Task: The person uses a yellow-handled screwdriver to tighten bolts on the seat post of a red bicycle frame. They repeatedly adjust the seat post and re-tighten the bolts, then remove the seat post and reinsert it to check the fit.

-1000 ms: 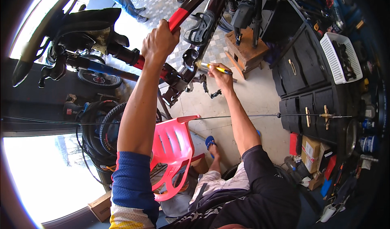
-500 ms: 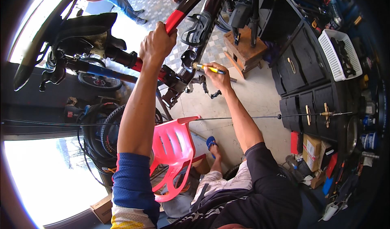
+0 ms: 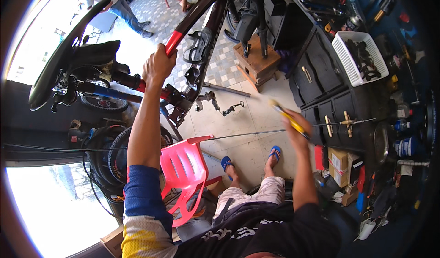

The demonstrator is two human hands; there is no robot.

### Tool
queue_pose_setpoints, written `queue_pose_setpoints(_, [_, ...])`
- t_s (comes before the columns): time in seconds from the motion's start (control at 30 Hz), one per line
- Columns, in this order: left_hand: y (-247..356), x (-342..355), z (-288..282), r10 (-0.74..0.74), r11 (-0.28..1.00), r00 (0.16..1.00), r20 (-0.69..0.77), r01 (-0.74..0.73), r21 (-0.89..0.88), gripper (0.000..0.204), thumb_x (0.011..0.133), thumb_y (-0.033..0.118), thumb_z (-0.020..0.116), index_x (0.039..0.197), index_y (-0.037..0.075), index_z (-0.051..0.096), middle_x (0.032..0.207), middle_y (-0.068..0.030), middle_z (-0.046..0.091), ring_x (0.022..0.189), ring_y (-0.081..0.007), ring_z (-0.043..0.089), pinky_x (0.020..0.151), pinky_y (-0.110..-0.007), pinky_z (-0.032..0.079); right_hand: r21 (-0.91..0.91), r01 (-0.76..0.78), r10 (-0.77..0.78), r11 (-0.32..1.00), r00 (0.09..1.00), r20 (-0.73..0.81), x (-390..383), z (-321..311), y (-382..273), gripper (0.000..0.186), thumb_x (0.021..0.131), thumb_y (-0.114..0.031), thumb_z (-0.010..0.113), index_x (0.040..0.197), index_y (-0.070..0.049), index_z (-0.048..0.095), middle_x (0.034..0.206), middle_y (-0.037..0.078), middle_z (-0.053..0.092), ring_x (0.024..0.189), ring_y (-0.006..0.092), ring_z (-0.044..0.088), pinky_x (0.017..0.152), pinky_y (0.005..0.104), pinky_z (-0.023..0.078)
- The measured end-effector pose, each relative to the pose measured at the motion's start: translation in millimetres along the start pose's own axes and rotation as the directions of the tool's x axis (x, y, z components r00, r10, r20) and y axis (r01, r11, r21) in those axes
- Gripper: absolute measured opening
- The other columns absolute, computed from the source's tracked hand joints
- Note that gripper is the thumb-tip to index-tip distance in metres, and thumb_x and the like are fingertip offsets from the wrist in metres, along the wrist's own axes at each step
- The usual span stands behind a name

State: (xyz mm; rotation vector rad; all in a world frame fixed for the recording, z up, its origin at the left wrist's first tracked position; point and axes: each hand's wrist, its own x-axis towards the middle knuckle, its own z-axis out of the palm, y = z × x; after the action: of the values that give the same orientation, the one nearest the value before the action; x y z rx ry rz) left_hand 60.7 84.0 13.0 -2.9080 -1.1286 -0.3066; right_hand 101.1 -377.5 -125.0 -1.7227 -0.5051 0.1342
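My left hand (image 3: 159, 67) is wrapped round the red part of a dark bicycle frame (image 3: 185, 25), held up on a stand at the left. A bottle cage (image 3: 197, 47) sits on the frame's other tube, and a derailleur (image 3: 211, 100) hangs below with a short piece of chain. My right hand (image 3: 299, 126) grips a small paintbrush (image 3: 293, 123) with a yellow and black handle; its pale bristles point up and left. This brush is apart from the frame, over the floor near the black cabinet. Motion blurs the right hand slightly.
A pink plastic chair (image 3: 185, 166) stands in front of me. A thin cable (image 3: 243, 136) stretches across at waist level. Right of me are a black cabinet (image 3: 316, 84) and a white basket (image 3: 341, 58) of parts. A wooden stool (image 3: 256, 65) stands ahead; another person (image 3: 121, 10) is beyond.
My right hand has drawn the paintbrush away from the frame's lower joint, to the right and nearer me. My left hand keeps its hold. The whole view has shifted.
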Motion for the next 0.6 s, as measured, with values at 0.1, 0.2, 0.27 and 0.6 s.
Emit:
queue_pose_setpoints(0.1, [1.3, -2.2, -3.0, -0.01, 1.0, 1.0, -0.015, 0.01, 0.016, 0.045, 0.094, 0.052, 0.064, 0.11, 0.01, 0.06, 0.09, -0.0263, 0.073, 0.087, -0.0474, 0.071, 0.078, -0.058, 0.054, -0.355, 0.026, -0.128, 0.934, 0.955, -0.267, -67.7, -169.3, 6.7, 0.038, 0.104, -0.028, 0.062, 0.127, 0.002, 0.065, 0.11, 0.011, 0.073, 0.098, 0.0164, 0.071, 0.082, 0.0281, 0.056])
queue_pose_setpoints(0.2, [5.9, 5.1, 1.5, -0.003, 0.999, 1.0, -0.021, 0.004, 0.039, 0.046, 0.094, 0.053, 0.062, 0.111, 0.01, 0.059, 0.091, -0.0258, 0.073, 0.089, -0.0478, 0.071, 0.079, -0.059, 0.053, -0.514, -0.214, -0.189, 0.83, 0.76, -0.622, -102.9, -303.6, -49.7, 0.038, 0.104, -0.028, 0.061, 0.128, 0.001, 0.066, 0.116, 0.014, 0.073, 0.104, 0.02, 0.069, 0.091, 0.0331, 0.055])
queue_pose_setpoints(0.27, [15.4, 12.3, 4.2, 0.036, 0.999, 0.999, 0.0, -0.036, 0.014, 0.048, 0.097, 0.052, 0.058, 0.114, 0.008, 0.059, 0.097, -0.0262, 0.072, 0.096, -0.0483, 0.069, 0.084, -0.059, 0.052, -0.64, -0.361, -0.282, 0.679, 0.676, -0.681, -122.6, -355.3, -60.4, 0.033, 0.1, -0.024, 0.068, 0.124, -0.002, 0.071, 0.116, 0.012, 0.074, 0.105, 0.0205, 0.069, 0.096, 0.0345, 0.053])
queue_pose_setpoints(0.6, [-17.3, 27.1, 39.7, 0.12, 0.992, 0.992, -0.037, -0.121, -0.022, 0.042, 0.099, 0.048, 0.062, 0.105, 0.007, 0.055, 0.086, -0.0272, 0.07, 0.081, -0.0518, 0.067, 0.066, -0.059, 0.049, -0.84, -0.509, -0.185, 0.188, 0.822, -0.539, -169.3, -489.4, 8.4, 0.034, 0.096, -0.033, 0.071, 0.122, -0.012, 0.071, 0.111, 0.01, 0.073, 0.103, 0.0325, 0.066, 0.088, 0.0417, 0.054])
